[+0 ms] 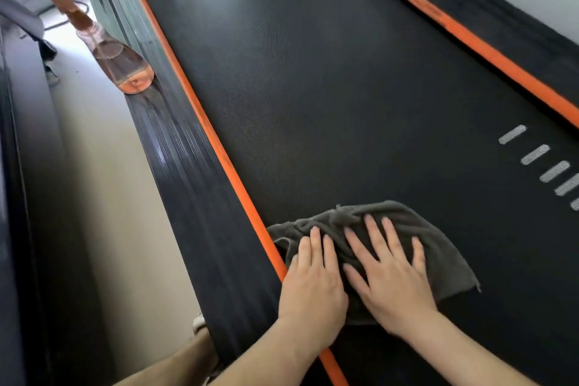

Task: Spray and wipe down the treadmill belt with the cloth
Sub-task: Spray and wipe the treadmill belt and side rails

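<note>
A crumpled dark grey cloth (pixel 438 247) lies on the black treadmill belt (pixel 313 88), close to its left orange edge strip. My left hand (pixel 313 285) presses flat on the cloth's left part, fingers straight, with its heel over the orange strip. My right hand (pixel 388 273) lies spread and flat on the middle of the cloth. A clear spray bottle (pixel 122 63) with an orange trigger and a little orange liquid stands on the left side rail, far ahead of my hands.
Ribbed black side rails (pixel 194 182) with orange strips (pixel 470 37) run along both sides of the belt. White dash marks (pixel 539 160) sit on the belt at the right. A pale floor (pixel 103 166) lies left of the treadmill, with my leg and shoe at the bottom.
</note>
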Available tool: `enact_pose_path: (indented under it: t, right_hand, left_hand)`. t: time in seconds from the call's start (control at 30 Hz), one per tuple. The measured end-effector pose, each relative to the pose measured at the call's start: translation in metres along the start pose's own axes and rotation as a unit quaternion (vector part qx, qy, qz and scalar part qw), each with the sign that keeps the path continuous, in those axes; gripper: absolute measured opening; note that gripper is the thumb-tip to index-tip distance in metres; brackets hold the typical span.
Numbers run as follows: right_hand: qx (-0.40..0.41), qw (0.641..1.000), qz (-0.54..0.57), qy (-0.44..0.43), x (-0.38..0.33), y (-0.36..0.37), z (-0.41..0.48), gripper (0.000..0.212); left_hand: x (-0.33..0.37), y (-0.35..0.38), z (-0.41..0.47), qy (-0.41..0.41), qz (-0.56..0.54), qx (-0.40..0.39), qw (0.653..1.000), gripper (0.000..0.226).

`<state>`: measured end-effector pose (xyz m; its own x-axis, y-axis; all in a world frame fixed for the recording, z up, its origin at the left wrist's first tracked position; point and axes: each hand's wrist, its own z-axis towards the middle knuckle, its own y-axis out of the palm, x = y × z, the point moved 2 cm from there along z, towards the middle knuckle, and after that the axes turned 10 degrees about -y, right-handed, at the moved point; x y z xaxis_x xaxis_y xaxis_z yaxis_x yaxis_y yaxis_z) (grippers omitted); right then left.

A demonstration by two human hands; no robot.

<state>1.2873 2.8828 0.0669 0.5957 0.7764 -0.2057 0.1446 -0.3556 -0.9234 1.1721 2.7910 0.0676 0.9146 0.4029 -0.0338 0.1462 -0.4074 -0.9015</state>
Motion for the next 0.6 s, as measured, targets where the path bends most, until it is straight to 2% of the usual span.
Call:
enact_pose_path:
  t: [0.07, 0.17, 0.23, 0.3, 0.43, 0.5, 0.6]
  right_hand:
    - [0.018, 0.999, 0.014, -0.025, -0.01, -0.013, 0.043, 0.065]
    - [0.034, 0.998, 0.033, -0.039, -0.03, -0.027, 0.097, 0.074]
    - [0.04, 0.998, 0.031, -0.046, -0.036, -0.03, 0.114, 0.074]
    - [0.047, 0.997, 0.027, -0.06, -0.03, -0.03, 0.115, 0.069]
    - [0.056, 0.998, 0.016, -0.039, 0.012, -0.028, 0.088, 0.064]
    - [0.062, 0.998, 0.01, 0.007, 0.046, -0.025, 0.064, 0.066]
    - [0.06, 0.993, 0.014, 0.096, 0.089, -0.022, 0.024, 0.068]
  left_hand:
    - [-0.012, 0.0, 0.015, 0.011, 0.052, 0.016, 0.998, 0.073]
    - [-0.05, -0.03, 0.043, -0.045, 0.095, 0.064, 0.992, 0.074]
    - [-0.07, -0.044, 0.055, -0.078, 0.11, 0.03, 0.99, 0.071]
    - [-0.072, -0.043, 0.052, -0.077, 0.078, 0.023, 0.994, 0.072]
    - [-0.026, -0.025, 0.022, -0.076, -0.044, 0.08, 0.993, 0.07]
    - [0.013, -0.022, 0.017, -0.05, -0.084, 0.087, 0.991, 0.068]
    - [0.055, -0.022, 0.023, 0.005, -0.085, 0.084, 0.993, 0.068]
